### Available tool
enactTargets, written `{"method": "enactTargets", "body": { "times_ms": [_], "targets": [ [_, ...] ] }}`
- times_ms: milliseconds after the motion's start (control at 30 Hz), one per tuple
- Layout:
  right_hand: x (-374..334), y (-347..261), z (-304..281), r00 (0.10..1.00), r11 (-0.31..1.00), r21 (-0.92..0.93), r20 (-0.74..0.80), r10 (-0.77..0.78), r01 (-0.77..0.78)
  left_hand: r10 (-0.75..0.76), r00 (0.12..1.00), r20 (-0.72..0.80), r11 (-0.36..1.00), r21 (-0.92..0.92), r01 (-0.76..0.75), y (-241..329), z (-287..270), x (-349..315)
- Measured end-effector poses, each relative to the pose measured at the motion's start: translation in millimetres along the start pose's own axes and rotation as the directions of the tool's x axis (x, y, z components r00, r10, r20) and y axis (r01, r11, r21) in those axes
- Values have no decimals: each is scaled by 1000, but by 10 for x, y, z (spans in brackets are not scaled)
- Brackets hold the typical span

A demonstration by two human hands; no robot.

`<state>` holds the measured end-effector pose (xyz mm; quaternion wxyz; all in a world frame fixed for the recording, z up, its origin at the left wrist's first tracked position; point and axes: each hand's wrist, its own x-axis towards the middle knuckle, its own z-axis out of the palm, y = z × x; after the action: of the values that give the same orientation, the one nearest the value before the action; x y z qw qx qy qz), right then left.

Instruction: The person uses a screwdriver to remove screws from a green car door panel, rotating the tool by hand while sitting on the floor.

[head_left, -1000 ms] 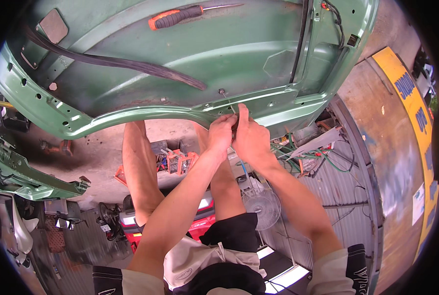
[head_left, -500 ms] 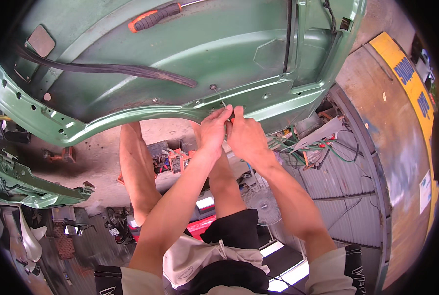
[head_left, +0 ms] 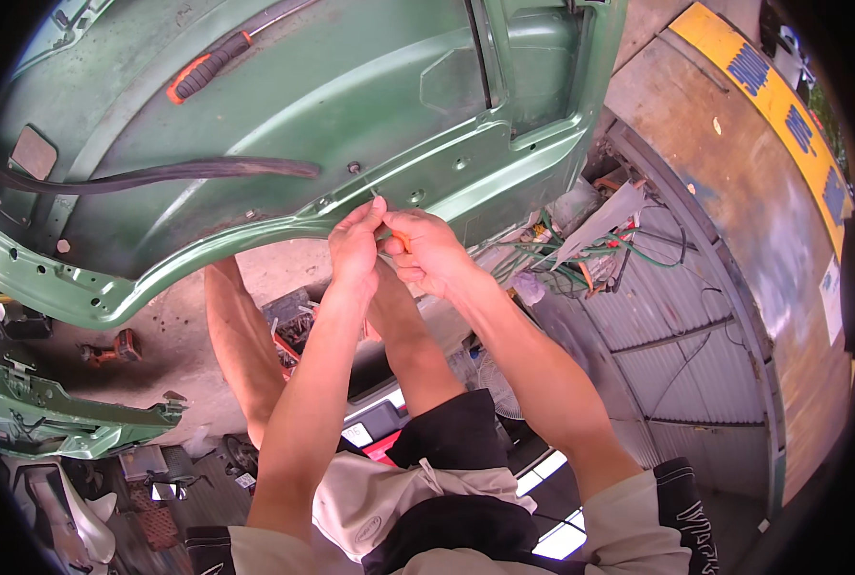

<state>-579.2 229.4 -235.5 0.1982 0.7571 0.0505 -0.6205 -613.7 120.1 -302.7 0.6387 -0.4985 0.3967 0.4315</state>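
Note:
A large green vehicle body panel (head_left: 351,125) lies tilted before me, its curved near edge just beyond my hands. My right hand (head_left: 434,254) is closed around the orange handle of a small screwdriver (head_left: 402,240). Beside it, my left hand (head_left: 355,247) pinches the thin shaft between thumb and fingers. The shaft points up toward a small bolt (head_left: 354,168) on the panel; whether the tip touches anything I cannot tell. Farther up rests a bigger screwdriver (head_left: 212,72) with a grey and orange grip. A dark rubber strip (head_left: 169,175) lies across the panel to the left.
An orange cordless drill (head_left: 113,348) is on the floor at left, above another green body part (head_left: 73,417). Tangled green hose (head_left: 552,254) lies right of the panel. A wooden board (head_left: 715,192) with a yellow band (head_left: 773,96) stands at far right.
The view has shifted and turned slightly, so the panel appears farther left and rotated. My right hand has turned on the screwdriver, and its orange handle now shows. My left hand keeps its pinch.

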Motion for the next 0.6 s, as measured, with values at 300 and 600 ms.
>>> {"method": "enactTargets", "body": {
  "times_ms": [300, 600],
  "targets": [
    [-32, 207, 59, 665, -127, -971, 232, -710, 204, -51, 985, 165, 958, -270, 95, -180, -22, 89],
    [96, 18, -52, 990, 987, -146, -117, -80, 63, -105, 976, 192, 981, -140, 134, -99, -129, 173]
  ]
}}
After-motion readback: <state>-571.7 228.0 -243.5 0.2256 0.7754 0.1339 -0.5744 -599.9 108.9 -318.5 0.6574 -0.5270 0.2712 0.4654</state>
